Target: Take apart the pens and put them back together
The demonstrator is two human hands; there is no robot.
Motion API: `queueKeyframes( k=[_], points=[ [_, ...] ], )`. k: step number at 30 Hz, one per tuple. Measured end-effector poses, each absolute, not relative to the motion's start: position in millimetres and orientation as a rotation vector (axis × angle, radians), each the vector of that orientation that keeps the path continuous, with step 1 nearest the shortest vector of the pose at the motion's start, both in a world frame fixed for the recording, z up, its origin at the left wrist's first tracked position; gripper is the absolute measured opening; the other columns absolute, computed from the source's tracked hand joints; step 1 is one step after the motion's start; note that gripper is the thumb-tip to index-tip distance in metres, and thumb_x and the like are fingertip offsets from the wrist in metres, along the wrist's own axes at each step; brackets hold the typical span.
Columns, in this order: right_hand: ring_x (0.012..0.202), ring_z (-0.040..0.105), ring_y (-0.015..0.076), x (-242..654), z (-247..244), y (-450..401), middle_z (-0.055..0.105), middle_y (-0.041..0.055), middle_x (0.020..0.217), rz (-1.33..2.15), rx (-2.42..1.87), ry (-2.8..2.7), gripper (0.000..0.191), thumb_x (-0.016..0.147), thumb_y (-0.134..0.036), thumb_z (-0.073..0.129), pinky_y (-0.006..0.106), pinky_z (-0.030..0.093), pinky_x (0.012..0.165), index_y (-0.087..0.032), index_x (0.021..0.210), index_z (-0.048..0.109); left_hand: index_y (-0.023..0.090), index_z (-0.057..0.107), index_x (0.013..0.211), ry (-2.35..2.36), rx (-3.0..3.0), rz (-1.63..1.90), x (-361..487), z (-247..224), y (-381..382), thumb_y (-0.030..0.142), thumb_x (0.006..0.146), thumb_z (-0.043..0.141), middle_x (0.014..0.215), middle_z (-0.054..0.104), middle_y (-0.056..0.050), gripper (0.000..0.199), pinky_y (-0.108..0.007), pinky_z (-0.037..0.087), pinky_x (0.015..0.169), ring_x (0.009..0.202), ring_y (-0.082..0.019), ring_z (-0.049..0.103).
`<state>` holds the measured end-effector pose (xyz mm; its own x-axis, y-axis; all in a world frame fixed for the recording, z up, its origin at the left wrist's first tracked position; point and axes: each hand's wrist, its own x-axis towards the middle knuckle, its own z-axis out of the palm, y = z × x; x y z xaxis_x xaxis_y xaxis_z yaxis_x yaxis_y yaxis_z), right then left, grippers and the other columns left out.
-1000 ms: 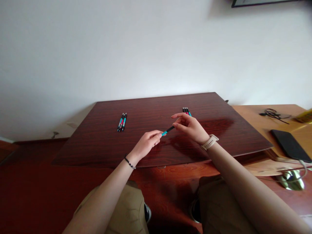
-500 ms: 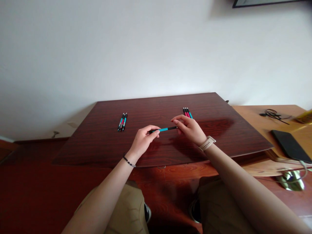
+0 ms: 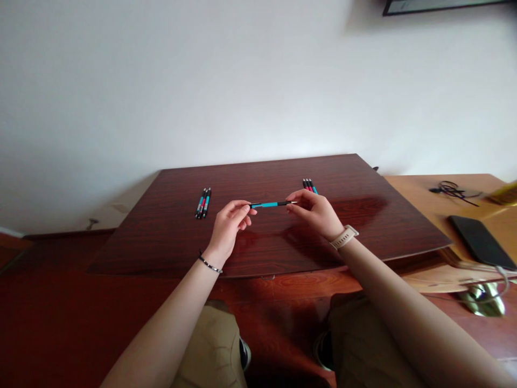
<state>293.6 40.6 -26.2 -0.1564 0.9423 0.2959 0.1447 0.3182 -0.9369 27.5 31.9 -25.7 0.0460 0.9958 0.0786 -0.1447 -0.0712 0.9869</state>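
Note:
A black and light-blue pen [image 3: 270, 205] is held level above the dark table. My left hand [image 3: 231, 222] pinches its left end between thumb and fingers. At the pen's other end, near the pale pointed tip, the fingers of my right hand [image 3: 317, 213] are closed on it. To the left on the table lies a small group of pens [image 3: 203, 203] with blue and pink parts, side by side. Another group of pens [image 3: 309, 186], pink and blue with black ends, lies just behind my right hand, which partly hides it.
The dark wooden table [image 3: 258, 178] stands against a white wall. On a lighter wooden surface [image 3: 407, 188] at the right are a black cable [image 3: 452, 189], a black phone-like device [image 3: 480, 241] and a yellow object [image 3: 504, 194].
My left hand has shifted left to the pen's end, uncovering more of it. The pen has risen slightly, and my right fingers have closed around its tip end.

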Motion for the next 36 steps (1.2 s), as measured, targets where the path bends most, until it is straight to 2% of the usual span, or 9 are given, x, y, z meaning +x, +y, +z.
queueKeyframes(
  k=[5, 12, 19, 22, 24, 26, 29, 36],
  points=[
    [0.089, 0.078, 0.0242, 292, -22, 39, 0.082, 0.0078, 0.095, 1.021, -1.02, -1.515, 0.034, 0.087, -0.049, 0.084, 0.04, 0.063, 0.087, -0.022, 0.104, 0.072, 0.017, 0.074, 0.103, 1.01, 1.177, 1.342, 26, -27, 33, 0.038, 0.086, 0.083, 0.093, 0.079, -0.01, 0.028, -0.024, 0.041, 0.058, 0.069, -0.013, 0.061],
    [0.078, 0.073, 0.021, 291, -15, 34, 0.078, 0.0062, 0.083, 0.982, -1.087, -1.56, 0.039, 0.096, -0.061, 0.071, 0.034, 0.059, 0.076, -0.021, 0.094, 0.071, 0.018, 0.074, 0.102, 1.004, 1.217, 1.378, 28, -27, 34, 0.038, 0.087, 0.082, 0.092, 0.08, -0.009, 0.026, -0.025, 0.042, 0.06, 0.068, -0.013, 0.06],
    [0.074, 0.068, 0.0202, 294, -21, 37, 0.075, 0.0049, 0.077, 0.916, -1.116, -1.642, 0.046, 0.101, -0.064, 0.062, 0.034, 0.054, 0.074, -0.022, 0.085, 0.07, 0.017, 0.074, 0.103, 1.021, 1.236, 1.373, 28, -28, 34, 0.041, 0.088, 0.082, 0.094, 0.081, -0.01, 0.029, -0.025, 0.043, 0.061, 0.067, -0.012, 0.061],
    [0.081, 0.071, 0.0217, 293, -22, 37, 0.077, 0.0049, 0.087, 0.97, -1.077, -1.598, 0.037, 0.095, -0.06, 0.073, 0.036, 0.057, 0.079, -0.023, 0.101, 0.073, 0.017, 0.073, 0.102, 1.03, 1.236, 1.378, 28, -28, 34, 0.043, 0.088, 0.082, 0.094, 0.081, -0.01, 0.031, -0.025, 0.044, 0.06, 0.067, -0.013, 0.061],
    [0.09, 0.073, 0.0229, 292, -22, 37, 0.078, 0.006, 0.101, 0.979, -1.037, -1.573, 0.042, 0.088, -0.054, 0.083, 0.038, 0.059, 0.084, -0.025, 0.115, 0.072, 0.017, 0.073, 0.102, 1.035, 1.233, 1.383, 28, -29, 34, 0.044, 0.088, 0.082, 0.095, 0.081, -0.01, 0.031, -0.025, 0.044, 0.06, 0.066, -0.012, 0.061],
    [0.092, 0.072, 0.0234, 292, -23, 38, 0.078, 0.0068, 0.106, 0.959, -1.024, -1.586, 0.041, 0.085, -0.052, 0.085, 0.038, 0.059, 0.084, -0.024, 0.113, 0.073, 0.017, 0.073, 0.102, 1.035, 1.231, 1.384, 27, -29, 35, 0.044, 0.088, 0.082, 0.095, 0.081, -0.01, 0.031, -0.025, 0.044, 0.06, 0.066, -0.012, 0.061],
    [0.087, 0.071, 0.0228, 292, -22, 38, 0.078, 0.0067, 0.098, 0.935, -1.051, -1.607, 0.035, 0.089, -0.053, 0.081, 0.037, 0.057, 0.08, -0.023, 0.104, 0.074, 0.017, 0.073, 0.102, 1.033, 1.232, 1.383, 28, -29, 35, 0.044, 0.088, 0.081, 0.094, 0.081, -0.01, 0.031, -0.025, 0.044, 0.06, 0.066, -0.012, 0.06],
    [0.076, 0.066, 0.0199, 291, -18, 36, 0.073, 0.0045, 0.081, 0.934, -1.087, -1.626, 0.037, 0.096, -0.058, 0.071, 0.032, 0.05, 0.07, -0.02, 0.096, 0.073, 0.017, 0.073, 0.103, 1.021, 1.236, 1.38, 30, -29, 34, 0.042, 0.089, 0.081, 0.094, 0.081, -0.01, 0.03, -0.025, 0.043, 0.061, 0.067, -0.012, 0.06]
  ],
)
